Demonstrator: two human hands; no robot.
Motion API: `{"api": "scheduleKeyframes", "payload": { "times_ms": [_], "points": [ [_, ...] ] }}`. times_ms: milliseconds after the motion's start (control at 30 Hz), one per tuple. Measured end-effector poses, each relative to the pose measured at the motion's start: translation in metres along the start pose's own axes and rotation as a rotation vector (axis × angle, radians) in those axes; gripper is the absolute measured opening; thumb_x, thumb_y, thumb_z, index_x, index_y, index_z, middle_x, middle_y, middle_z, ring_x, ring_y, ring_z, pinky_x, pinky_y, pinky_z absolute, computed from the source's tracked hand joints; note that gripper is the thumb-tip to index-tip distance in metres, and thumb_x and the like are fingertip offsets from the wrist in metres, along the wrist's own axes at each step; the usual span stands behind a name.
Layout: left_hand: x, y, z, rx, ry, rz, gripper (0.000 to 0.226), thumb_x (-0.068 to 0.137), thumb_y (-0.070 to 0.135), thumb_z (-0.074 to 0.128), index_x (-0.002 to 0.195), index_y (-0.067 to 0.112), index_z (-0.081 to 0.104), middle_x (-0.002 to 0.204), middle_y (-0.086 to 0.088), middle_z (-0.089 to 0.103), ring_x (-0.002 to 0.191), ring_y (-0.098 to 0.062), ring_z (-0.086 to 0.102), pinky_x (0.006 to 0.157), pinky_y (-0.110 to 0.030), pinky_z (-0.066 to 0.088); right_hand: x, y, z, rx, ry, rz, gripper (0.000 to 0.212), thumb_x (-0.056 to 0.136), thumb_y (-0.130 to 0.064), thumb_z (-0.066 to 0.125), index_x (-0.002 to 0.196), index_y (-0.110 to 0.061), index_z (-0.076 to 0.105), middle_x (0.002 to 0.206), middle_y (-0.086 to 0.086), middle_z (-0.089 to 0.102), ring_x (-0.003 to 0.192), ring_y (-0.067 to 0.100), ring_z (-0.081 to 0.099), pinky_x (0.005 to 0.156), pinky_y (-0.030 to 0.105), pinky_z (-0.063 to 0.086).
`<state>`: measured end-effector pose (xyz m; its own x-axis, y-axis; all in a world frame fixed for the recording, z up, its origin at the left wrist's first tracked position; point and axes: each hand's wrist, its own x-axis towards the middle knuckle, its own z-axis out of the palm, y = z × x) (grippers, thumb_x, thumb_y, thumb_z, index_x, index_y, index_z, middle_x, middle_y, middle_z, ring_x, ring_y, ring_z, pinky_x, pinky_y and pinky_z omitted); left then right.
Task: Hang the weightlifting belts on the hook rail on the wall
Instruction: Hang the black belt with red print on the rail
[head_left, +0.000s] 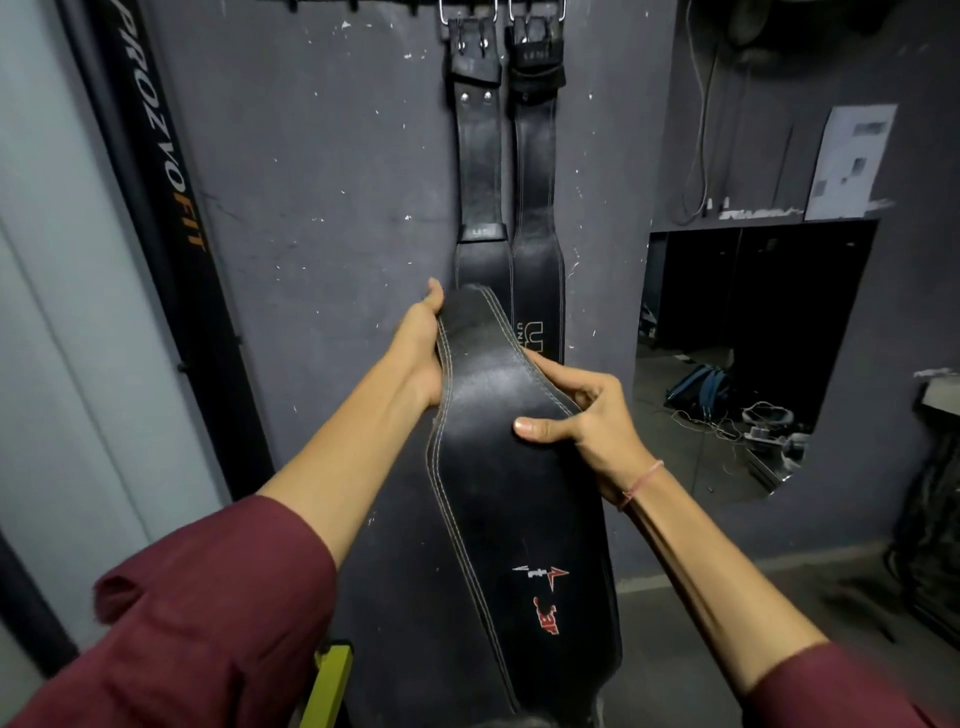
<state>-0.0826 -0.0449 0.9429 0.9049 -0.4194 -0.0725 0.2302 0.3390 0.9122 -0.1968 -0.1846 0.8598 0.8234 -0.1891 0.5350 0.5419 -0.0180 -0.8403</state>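
Observation:
I hold a wide black leather weightlifting belt (514, 499) with pale stitching and a red logo, lengthwise in front of the dark grey wall. My left hand (418, 353) grips its left edge near the far end, thumb up along the edge. My right hand (582, 421) grips its right edge, thumb on top and fingers curled under. Two more black belts hang side by side by their metal buckles from the hook rail (363, 4) at the top edge: the left hung belt (479, 171) and the right hung belt (535, 176). Their lower ends are hidden behind the held belt.
A black post with PROZVOFIT lettering (161, 171) leans along the wall at left. A mirror (748, 353) at right reflects a bag and cables on the floor. Paper sheet (852, 161) and a cord are on the right wall. A yellow-green bar (330, 680) is at the bottom.

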Motion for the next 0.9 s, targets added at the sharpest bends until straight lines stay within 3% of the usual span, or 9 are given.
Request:
{"api": "scheduleKeyframes", "payload": {
  "times_ms": [67, 133, 233, 333, 433, 567, 667, 767, 900],
  "points": [
    [0.003, 0.003, 0.004, -0.057, -0.019, 0.012, 0.040, 0.102, 0.041, 0.049, 0.102, 0.005, 0.066, 0.083, -0.014, 0.074, 0.080, -0.029, 0.070, 0.067, -0.043, 0.056, -0.003, 0.003, -0.005, 0.004, 0.003, 0.004, 0.074, 0.063, 0.025, 0.074, 0.129, -0.006, 0.062, 0.118, 0.001, 0.073, 0.112, 0.014, 0.068, 0.086, 0.022, 0.055],
    [0.005, 0.007, 0.009, -0.097, -0.057, 0.029, 0.032, 0.100, 0.033, 0.053, 0.103, 0.005, 0.068, 0.085, -0.012, 0.076, 0.080, -0.027, 0.072, 0.069, -0.041, 0.058, -0.007, 0.008, -0.011, -0.020, -0.007, 0.026, 0.066, 0.066, 0.024, 0.073, 0.124, -0.005, 0.066, 0.115, 0.004, 0.074, 0.108, 0.017, 0.070, 0.084, 0.024, 0.056],
    [0.007, 0.008, 0.021, -0.051, -0.013, 0.194, 0.038, 0.097, 0.031, 0.062, 0.117, -0.001, 0.063, 0.102, -0.016, 0.072, 0.085, -0.031, 0.072, 0.069, -0.044, 0.063, -0.008, 0.014, -0.010, -0.064, -0.011, 0.055, 0.029, 0.078, 0.017, 0.068, 0.103, 0.002, 0.066, 0.096, 0.008, 0.074, 0.087, 0.017, 0.071, 0.076, 0.027, 0.055],
    [0.004, -0.004, 0.034, 0.050, 0.012, 0.406, 0.023, 0.099, 0.026, 0.058, 0.099, 0.003, 0.063, 0.091, -0.015, 0.067, 0.084, -0.028, 0.066, 0.079, -0.042, 0.057, 0.005, 0.006, 0.000, -0.023, 0.042, 0.030, 0.004, 0.091, 0.006, 0.061, 0.093, 0.002, 0.060, 0.083, 0.016, 0.063, 0.073, 0.014, 0.063, 0.067, 0.022, 0.054],
    [0.002, -0.018, 0.039, 0.103, -0.049, 0.565, 0.012, 0.094, 0.027, 0.059, 0.087, 0.017, 0.061, 0.089, -0.010, 0.062, 0.089, -0.025, 0.055, 0.086, -0.045, 0.046, 0.019, -0.008, 0.005, -0.018, 0.088, -0.018, 0.010, 0.095, 0.004, 0.056, 0.089, -0.001, 0.062, 0.073, 0.008, 0.066, 0.066, 0.010, 0.064, 0.061, 0.020, 0.053],
    [-0.006, -0.019, 0.042, 0.122, -0.092, 0.709, 0.011, 0.097, 0.016, 0.055, 0.087, 0.018, 0.059, 0.088, -0.005, 0.060, 0.089, -0.021, 0.050, 0.088, -0.039, 0.042, -0.003, 0.014, -0.002, -0.085, 0.099, 0.023, 0.016, 0.093, 0.006, 0.059, 0.083, -0.005, 0.064, 0.071, -0.005, 0.066, 0.071, 0.007, 0.062, 0.071, 0.025, 0.052],
    [-0.008, -0.022, 0.037, 0.202, -0.090, 0.730, 0.011, 0.098, 0.017, 0.054, 0.091, 0.009, 0.056, 0.089, -0.009, 0.054, 0.087, -0.018, 0.046, 0.086, -0.034, 0.038, -0.037, 0.054, -0.011, -0.185, 0.106, 0.118, 0.023, 0.094, -0.003, 0.063, 0.072, -0.009, 0.063, 0.066, -0.009, 0.057, 0.067, 0.003, 0.053, 0.067, 0.023, 0.043],
    [-0.004, -0.034, 0.032, 0.245, -0.065, 0.710, 0.037, 0.093, 0.029, 0.055, 0.104, -0.006, 0.054, 0.097, -0.017, 0.060, 0.097, -0.022, 0.056, 0.091, -0.042, 0.043, -0.033, 0.057, -0.005, -0.296, 0.118, 0.112, 0.035, 0.094, -0.016, 0.065, 0.064, -0.003, 0.051, 0.064, -0.002, 0.045, 0.066, 0.011, 0.043, 0.066, 0.029, 0.035],
    [-0.004, -0.047, 0.023, 0.270, -0.071, 0.701, 0.037, 0.094, 0.035, 0.054, 0.112, 0.002, 0.054, 0.115, -0.016, 0.064, 0.111, -0.025, 0.060, 0.107, -0.052, 0.043, 0.017, 0.001, 0.011, -0.272, 0.158, -0.033, 0.032, 0.096, -0.013, 0.062, 0.066, -0.010, 0.052, 0.061, -0.001, 0.037, 0.059, 0.009, 0.035, 0.054, 0.025, 0.029]
  ]
}}
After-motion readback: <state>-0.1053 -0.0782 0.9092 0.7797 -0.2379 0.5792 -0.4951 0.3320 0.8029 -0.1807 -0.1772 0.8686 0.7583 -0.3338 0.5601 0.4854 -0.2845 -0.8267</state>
